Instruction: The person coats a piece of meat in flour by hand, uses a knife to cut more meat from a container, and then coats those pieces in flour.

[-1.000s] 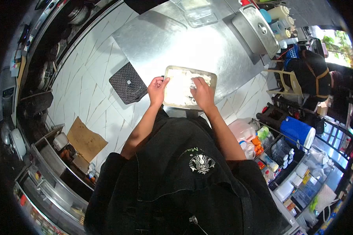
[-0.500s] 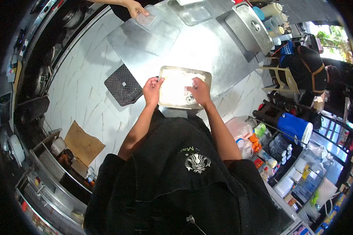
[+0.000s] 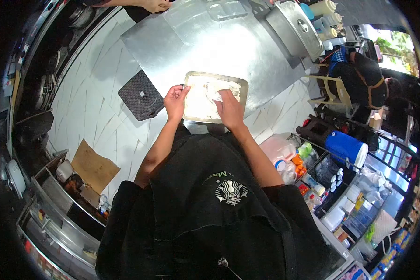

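Note:
A rectangular metal tray (image 3: 243, 88) filled with a white floury mass sits at the near edge of the steel counter (image 3: 219, 46). My left hand (image 3: 175, 101) grips the tray's left rim. My right hand (image 3: 228, 107) lies inside the tray, fingers pressed into the white contents near a pale lump (image 3: 214, 92). Whether it holds the lump I cannot tell.
A clear plastic container (image 3: 226, 9) and a lidded steel pan (image 3: 295, 28) stand at the counter's far side, where another person's hand (image 3: 155, 4) reaches. A black mat (image 3: 138, 94) lies on the tiled floor left. A blue cooler (image 3: 346, 149) and bottles stand right.
My right hand has shifted up and left inside the tray, from the near right corner toward the middle. The other person's hand at the far edge has drawn back.

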`<action>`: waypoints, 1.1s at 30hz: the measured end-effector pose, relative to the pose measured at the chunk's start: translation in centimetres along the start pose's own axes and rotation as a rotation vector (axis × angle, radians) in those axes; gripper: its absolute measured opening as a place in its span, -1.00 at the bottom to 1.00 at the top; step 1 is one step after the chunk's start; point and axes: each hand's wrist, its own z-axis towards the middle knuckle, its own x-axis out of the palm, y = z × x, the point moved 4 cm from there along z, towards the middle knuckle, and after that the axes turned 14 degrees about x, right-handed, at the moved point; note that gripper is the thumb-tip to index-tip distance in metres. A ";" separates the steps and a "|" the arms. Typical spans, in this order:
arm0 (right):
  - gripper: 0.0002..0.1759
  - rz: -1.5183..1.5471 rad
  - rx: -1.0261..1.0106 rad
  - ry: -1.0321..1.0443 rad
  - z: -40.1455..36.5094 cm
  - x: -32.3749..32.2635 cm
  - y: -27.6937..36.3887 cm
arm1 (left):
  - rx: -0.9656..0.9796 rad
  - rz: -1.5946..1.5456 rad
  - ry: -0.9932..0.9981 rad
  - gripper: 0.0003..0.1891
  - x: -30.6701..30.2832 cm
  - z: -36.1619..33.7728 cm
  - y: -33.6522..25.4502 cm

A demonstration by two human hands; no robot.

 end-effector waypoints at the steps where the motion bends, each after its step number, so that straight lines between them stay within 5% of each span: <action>1: -0.64 -0.005 -0.017 -0.013 -0.1 0.2 0.2 | 0.004 0.007 -0.003 -0.75 -0.1 0.1 0.1; 5: -0.62 -0.193 -0.120 -0.088 -0.6 2.5 -1.4 | 0.001 0.024 -0.007 -0.72 0.1 -0.2 -0.6; 20: -0.67 -0.125 -0.244 0.044 -2.0 1.8 -1.7 | -0.036 0.073 0.011 -0.75 -0.1 -0.1 -0.5; 23: -0.66 0.062 -0.106 0.095 -0.3 1.4 -1.4 | -0.032 0.075 0.011 -0.75 0.0 -0.2 -1.2; 26: -0.61 0.021 -0.121 -0.111 3.0 2.1 -1.0 | -0.013 0.101 0.013 -0.74 -0.1 -0.2 -1.3; 33: -0.53 -0.173 0.013 0.112 5.6 5.3 2.6 | -0.012 0.027 0.005 -0.72 -0.1 -0.1 -0.4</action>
